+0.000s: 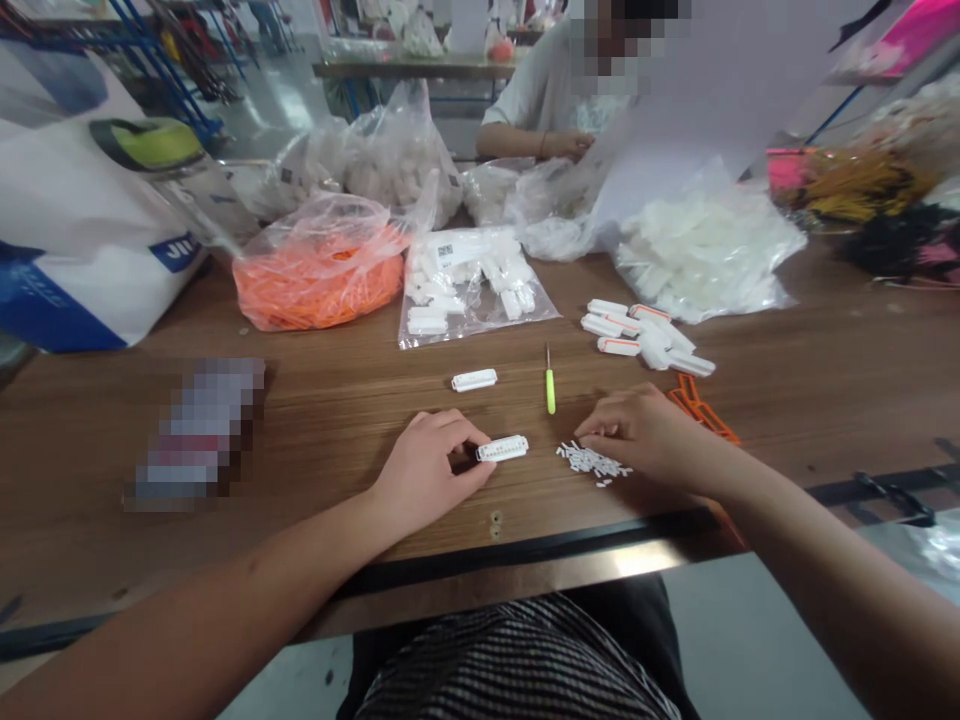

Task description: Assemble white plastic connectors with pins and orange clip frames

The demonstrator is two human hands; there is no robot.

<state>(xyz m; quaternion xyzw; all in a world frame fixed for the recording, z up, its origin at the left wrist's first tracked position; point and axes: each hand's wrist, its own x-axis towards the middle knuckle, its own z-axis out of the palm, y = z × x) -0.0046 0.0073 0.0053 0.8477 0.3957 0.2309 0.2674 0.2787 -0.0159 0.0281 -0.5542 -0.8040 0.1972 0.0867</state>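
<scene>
Work appears partway along: left hand pinches a white connector near loose white pieces, right hand is at that pile (grasp indeterminable), orange-striped units lie grouped, seemingly further along, and one separate white housing looks unfinished.

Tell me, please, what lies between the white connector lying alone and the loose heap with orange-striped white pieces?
In the head view, a thin green-handled tool lies between the white connector and the heap.
</scene>
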